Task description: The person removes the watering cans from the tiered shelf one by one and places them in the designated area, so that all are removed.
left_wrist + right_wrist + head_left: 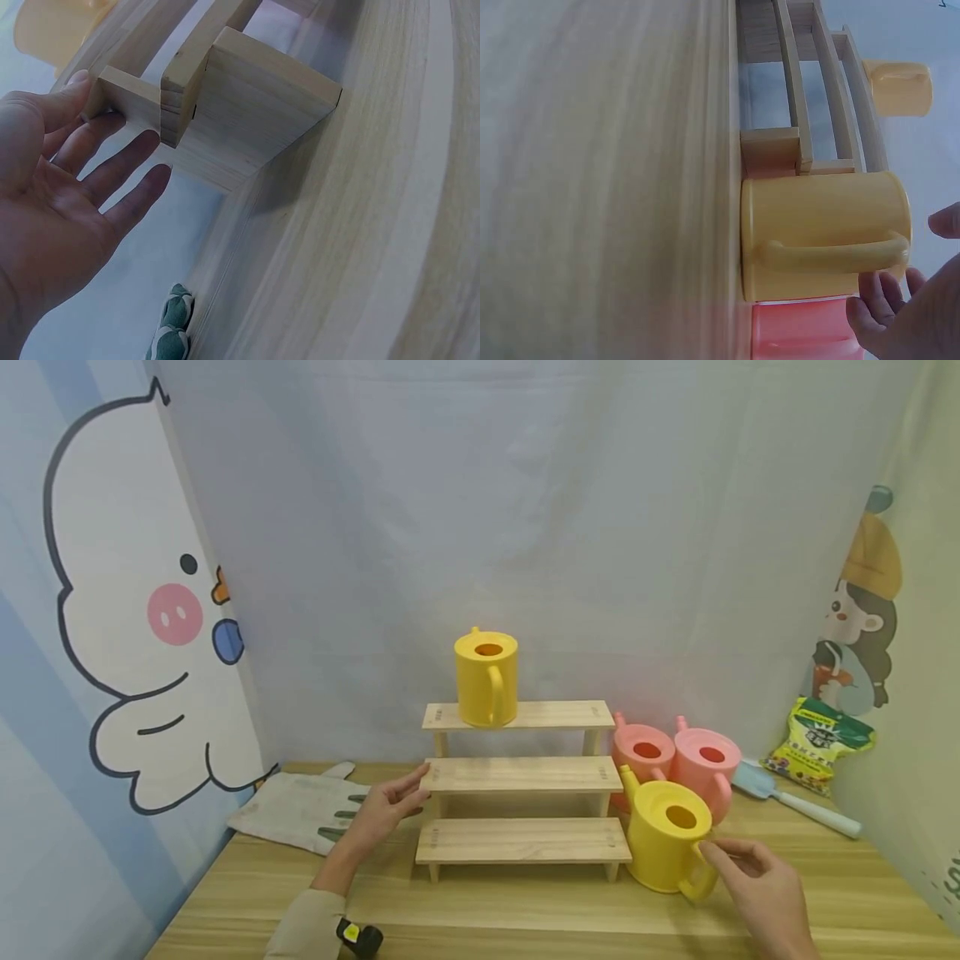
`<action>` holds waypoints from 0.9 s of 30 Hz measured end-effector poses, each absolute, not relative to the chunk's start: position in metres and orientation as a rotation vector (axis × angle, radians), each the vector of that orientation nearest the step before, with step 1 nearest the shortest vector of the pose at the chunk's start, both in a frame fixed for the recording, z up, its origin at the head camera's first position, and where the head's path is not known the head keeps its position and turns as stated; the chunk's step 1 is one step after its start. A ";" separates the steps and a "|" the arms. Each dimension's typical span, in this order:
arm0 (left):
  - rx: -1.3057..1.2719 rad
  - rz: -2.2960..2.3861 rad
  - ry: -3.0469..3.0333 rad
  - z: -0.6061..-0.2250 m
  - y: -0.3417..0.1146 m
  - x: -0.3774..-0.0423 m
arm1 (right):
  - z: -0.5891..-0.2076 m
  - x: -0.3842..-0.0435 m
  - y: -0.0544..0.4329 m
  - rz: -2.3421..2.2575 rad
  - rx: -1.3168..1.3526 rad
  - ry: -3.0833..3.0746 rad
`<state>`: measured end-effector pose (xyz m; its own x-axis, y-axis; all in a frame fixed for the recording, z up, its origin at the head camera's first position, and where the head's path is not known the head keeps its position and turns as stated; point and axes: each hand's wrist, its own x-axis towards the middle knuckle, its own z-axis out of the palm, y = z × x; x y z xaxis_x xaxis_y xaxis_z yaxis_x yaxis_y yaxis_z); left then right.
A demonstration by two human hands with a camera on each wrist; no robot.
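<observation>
A three-tier wooden display shelf stands on the wood-look table. At the left end of its middle board, my left hand pinches the edge, thumb above and index finger beneath in the left wrist view; the other fingers are loosely spread. To the right of the bottom tier stands a yellow watering can, upright, spout toward the back. My right hand is beside the can's handle, thumb and fingers apart, not closed round it. Another yellow watering can sits on the top board, left of centre.
Two pink watering cans stand behind the right-hand yellow one. A pale blue hand trowel and a green-yellow packet lie farther right. Grey-and-green gloves lie at left. A curtain hangs behind the shelf.
</observation>
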<state>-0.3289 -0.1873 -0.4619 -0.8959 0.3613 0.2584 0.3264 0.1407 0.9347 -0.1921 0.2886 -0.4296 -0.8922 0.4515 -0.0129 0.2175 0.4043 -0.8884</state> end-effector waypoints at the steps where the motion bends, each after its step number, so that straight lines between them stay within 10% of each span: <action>1: 0.707 1.917 2.349 -0.462 -0.187 -0.329 | -0.428 -0.192 0.289 1.471 -0.590 -2.419; 27: 0.682 1.883 2.375 -0.464 -0.188 -0.329 | -0.372 -0.229 0.218 1.443 0.135 -2.049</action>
<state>-0.3289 -0.1883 -0.4636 -0.9032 0.3563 0.2394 0.3144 0.1692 0.9341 -0.2292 0.2182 -0.3724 -0.8018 0.2598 0.5382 -0.4190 0.3978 -0.8162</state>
